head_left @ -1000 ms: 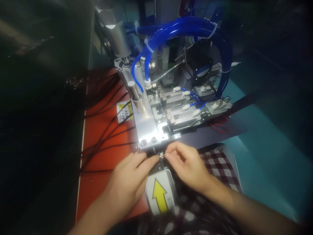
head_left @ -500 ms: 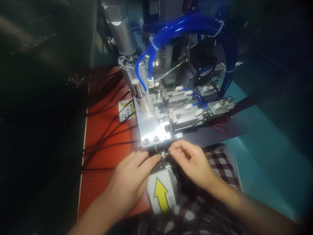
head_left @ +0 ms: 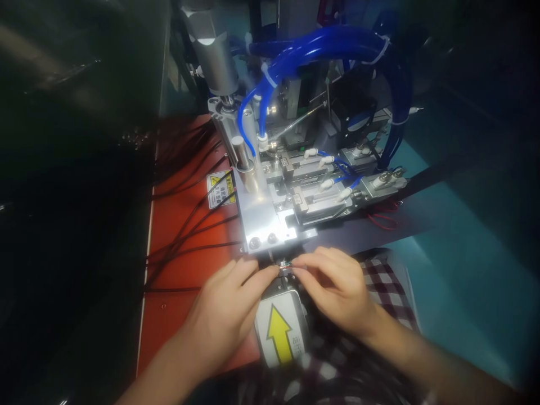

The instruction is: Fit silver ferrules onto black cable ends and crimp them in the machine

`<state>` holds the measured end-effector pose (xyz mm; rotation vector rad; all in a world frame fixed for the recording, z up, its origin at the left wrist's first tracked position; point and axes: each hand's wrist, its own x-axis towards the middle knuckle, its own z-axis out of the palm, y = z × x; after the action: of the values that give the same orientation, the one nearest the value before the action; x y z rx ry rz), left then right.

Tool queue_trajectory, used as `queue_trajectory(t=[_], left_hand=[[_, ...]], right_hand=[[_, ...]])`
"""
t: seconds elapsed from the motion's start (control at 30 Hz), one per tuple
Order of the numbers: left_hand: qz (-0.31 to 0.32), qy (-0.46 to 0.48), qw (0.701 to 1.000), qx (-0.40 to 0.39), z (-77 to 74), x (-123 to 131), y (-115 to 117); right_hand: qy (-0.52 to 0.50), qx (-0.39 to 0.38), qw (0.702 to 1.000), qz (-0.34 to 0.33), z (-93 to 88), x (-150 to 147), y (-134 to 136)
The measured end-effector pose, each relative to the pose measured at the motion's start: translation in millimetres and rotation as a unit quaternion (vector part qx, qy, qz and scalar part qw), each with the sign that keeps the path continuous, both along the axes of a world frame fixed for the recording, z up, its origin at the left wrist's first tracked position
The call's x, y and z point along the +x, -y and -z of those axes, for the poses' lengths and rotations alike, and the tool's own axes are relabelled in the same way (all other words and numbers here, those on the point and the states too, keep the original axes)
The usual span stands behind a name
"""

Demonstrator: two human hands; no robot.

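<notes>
Thin coloured wires (head_left: 286,266) stretch across the short gap between my hands, just in front of the machine's bright metal block (head_left: 264,222). My left hand (head_left: 230,298) is closed, its thumb tip at the left end of these wires; its fingertips are partly hidden. From the other side my right hand (head_left: 340,287) pinches the wires between thumb and forefinger, with the other fingers curled. A small fixture (head_left: 289,281) lies under the wires, mostly covered. Right below is a white plate with a yellow arrow (head_left: 280,334).
The machine has a tall metal cylinder (head_left: 217,64), a thick bundle of blue air hoses (head_left: 324,48) and small pneumatic slides (head_left: 323,197). Black cables (head_left: 181,247) cross the orange base (head_left: 177,332) at left, near a warning label (head_left: 221,189). Checkered cloth (head_left: 386,281) lies at right.
The fingers of my right hand have shifted slightly, and its thumb and forefinger are now closer together on the wires. My left hand keeps its pose. The view has moved a little.
</notes>
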<state>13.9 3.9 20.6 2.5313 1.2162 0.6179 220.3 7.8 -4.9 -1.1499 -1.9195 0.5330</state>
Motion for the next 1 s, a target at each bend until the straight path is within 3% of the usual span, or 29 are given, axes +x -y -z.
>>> queue_trajectory(t=[0.17,0.37,0.6,0.7,0.9,1.0], left_hand=[[0.001,0.002,1.0,-0.005,0.0,-0.5,0.3],[0.002,0.004,1.0,0.0,0.6,-1.6,0.0],[-0.004,0.004,1.0,0.0,0.9,-0.7,0.8],[-0.001,-0.001,1.0,0.001,0.0,-0.8,0.3],[0.001,0.001,1.0,0.004,-0.3,-0.9,-0.2],[-0.001,0.0,1.0,0.006,0.1,-0.5,0.0]], right_hand=[[-0.018,-0.029,0.999,0.007,1.2,-1.9,1.3],[-0.112,-0.201,0.972,0.056,-1.4,-8.2,-0.6],[-0.133,-0.286,0.947,0.05,-5.7,-13.9,-3.9],[-0.137,-0.294,0.945,0.03,-5.7,-14.4,-4.2],[-0.082,-0.231,0.97,-0.001,-4.8,-13.6,-3.7],[-0.109,-0.256,0.961,0.005,-3.8,-14.9,-4.3]])
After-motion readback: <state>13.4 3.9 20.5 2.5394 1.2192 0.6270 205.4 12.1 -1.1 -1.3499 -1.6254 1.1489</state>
